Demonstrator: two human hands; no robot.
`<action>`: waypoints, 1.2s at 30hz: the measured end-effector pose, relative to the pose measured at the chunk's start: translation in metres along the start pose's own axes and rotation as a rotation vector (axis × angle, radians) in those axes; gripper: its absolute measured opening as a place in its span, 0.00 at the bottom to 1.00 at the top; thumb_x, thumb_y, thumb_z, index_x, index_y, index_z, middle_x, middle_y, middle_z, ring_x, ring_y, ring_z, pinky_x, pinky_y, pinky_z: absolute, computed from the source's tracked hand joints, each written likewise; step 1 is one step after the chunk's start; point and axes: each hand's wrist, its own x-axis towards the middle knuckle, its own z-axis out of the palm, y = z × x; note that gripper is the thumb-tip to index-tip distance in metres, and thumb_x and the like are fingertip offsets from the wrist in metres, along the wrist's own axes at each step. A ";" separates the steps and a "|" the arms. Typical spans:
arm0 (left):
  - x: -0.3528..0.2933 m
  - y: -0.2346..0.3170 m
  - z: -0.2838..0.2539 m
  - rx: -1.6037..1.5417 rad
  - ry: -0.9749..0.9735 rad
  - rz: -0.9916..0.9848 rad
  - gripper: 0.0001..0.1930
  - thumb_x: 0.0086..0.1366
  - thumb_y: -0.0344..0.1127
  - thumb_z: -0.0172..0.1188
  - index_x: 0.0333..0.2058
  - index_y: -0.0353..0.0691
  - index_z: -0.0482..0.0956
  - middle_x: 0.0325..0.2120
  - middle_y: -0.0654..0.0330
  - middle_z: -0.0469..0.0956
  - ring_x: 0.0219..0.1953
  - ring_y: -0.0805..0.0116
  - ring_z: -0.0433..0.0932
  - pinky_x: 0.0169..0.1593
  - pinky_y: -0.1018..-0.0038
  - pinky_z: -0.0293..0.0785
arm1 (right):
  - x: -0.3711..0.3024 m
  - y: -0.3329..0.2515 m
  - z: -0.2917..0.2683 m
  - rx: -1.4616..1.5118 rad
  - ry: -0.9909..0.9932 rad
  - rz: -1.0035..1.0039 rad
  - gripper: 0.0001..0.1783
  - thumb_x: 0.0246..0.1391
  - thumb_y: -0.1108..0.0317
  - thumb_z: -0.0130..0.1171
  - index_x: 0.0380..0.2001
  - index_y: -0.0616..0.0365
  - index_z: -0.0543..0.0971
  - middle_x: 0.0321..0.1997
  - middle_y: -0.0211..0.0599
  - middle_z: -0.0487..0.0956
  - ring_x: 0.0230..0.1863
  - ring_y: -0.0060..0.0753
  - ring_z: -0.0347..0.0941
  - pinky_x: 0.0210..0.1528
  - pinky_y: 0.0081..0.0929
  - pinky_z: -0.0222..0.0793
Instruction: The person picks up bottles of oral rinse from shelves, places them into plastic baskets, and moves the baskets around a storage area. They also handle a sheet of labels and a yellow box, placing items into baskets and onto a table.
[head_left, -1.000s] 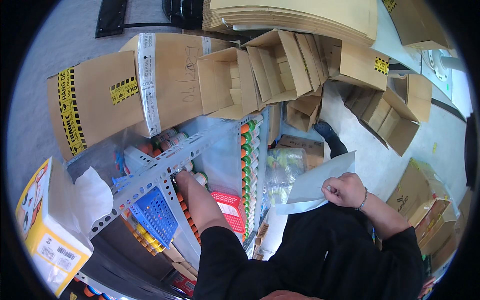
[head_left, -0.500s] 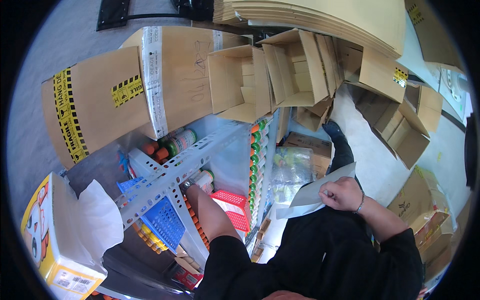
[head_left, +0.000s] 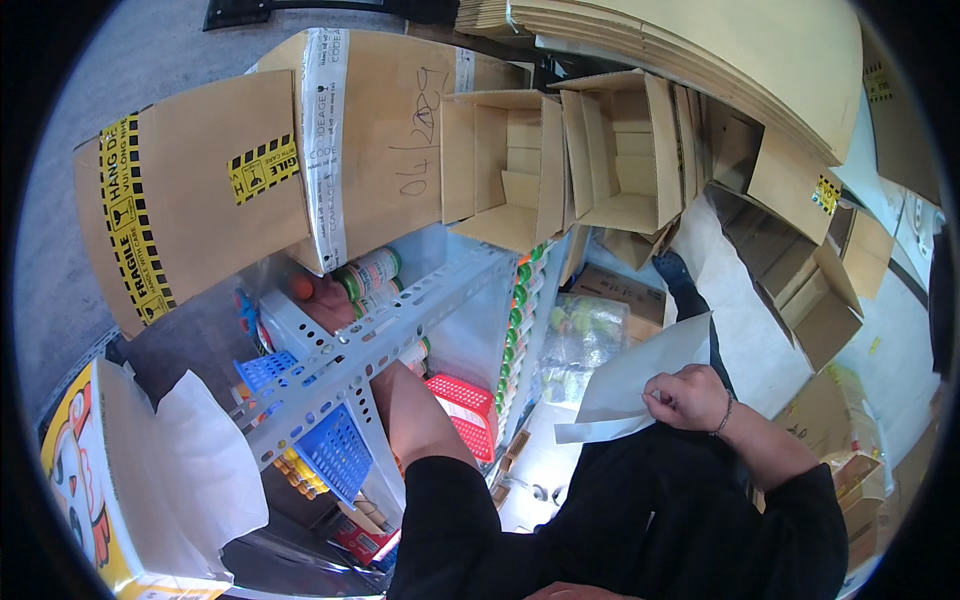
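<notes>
My left arm passes beneath the perforated metal beam (head_left: 385,325) of a rack. Beyond it, my left hand (head_left: 330,303) closes around the capped end of a lying bottle; the beam hides the wrist, and the fingers show only in part. Right beside it are an orange cap (head_left: 301,286) and bottles with green-and-white labels (head_left: 372,272). Over my lap, my right hand (head_left: 690,397) pinches the edge of a white sheet of paper (head_left: 630,385). The paper slants leftward from the fist, its printed side not visible.
Blue baskets (head_left: 333,450) and a red basket (head_left: 466,412) sit in the rack, with a row of orange-capped bottles (head_left: 520,310) behind. Open cardboard boxes (head_left: 615,150) stand beyond, near a large taped carton (head_left: 400,150). A yellow-and-white box (head_left: 130,480) stands near left.
My left hand has moved farther under the beam, from the nearer bottles to the lying ones at the far left. My right hand still holds the paper; the view has shifted slightly.
</notes>
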 end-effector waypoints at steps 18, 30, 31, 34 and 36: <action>-0.153 -0.011 -0.176 -0.580 -0.515 -0.594 0.22 0.71 0.51 0.51 0.50 0.37 0.70 0.36 0.59 0.74 0.25 0.73 0.69 0.30 0.76 0.68 | -0.013 -0.038 0.035 -0.107 -0.090 -0.093 0.05 0.53 0.61 0.63 0.29 0.46 0.78 0.13 0.33 0.75 0.17 0.40 0.75 0.21 0.37 0.71; -0.229 -0.016 -0.462 -0.108 -0.192 -0.368 0.22 0.68 0.48 0.55 0.52 0.36 0.72 0.34 0.63 0.77 0.27 0.79 0.71 0.25 0.84 0.63 | -0.064 -0.078 0.140 -0.154 -0.259 -0.221 0.05 0.53 0.61 0.63 0.30 0.47 0.79 0.13 0.33 0.75 0.17 0.39 0.76 0.21 0.37 0.71; -0.222 -0.017 -0.481 -0.093 -0.166 -0.386 0.22 0.68 0.47 0.56 0.51 0.36 0.73 0.33 0.62 0.77 0.26 0.79 0.71 0.24 0.84 0.63 | -0.069 -0.081 0.147 -0.156 -0.269 -0.225 0.05 0.53 0.61 0.64 0.30 0.47 0.79 0.13 0.32 0.75 0.17 0.39 0.76 0.21 0.36 0.71; -0.196 -0.018 -0.510 0.005 -0.126 -0.411 0.17 0.68 0.46 0.58 0.46 0.39 0.76 0.31 0.65 0.78 0.23 0.79 0.70 0.21 0.84 0.60 | -0.079 -0.084 0.164 -0.152 -0.340 -0.236 0.06 0.52 0.61 0.64 0.30 0.47 0.80 0.14 0.32 0.76 0.17 0.38 0.76 0.21 0.36 0.71; -0.173 -0.030 -0.522 0.112 -0.074 -0.429 0.16 0.67 0.46 0.58 0.45 0.41 0.78 0.31 0.67 0.78 0.21 0.79 0.70 0.18 0.86 0.58 | -0.085 -0.086 0.168 -0.183 -0.367 -0.231 0.06 0.52 0.61 0.65 0.30 0.47 0.79 0.14 0.31 0.76 0.17 0.38 0.76 0.21 0.36 0.71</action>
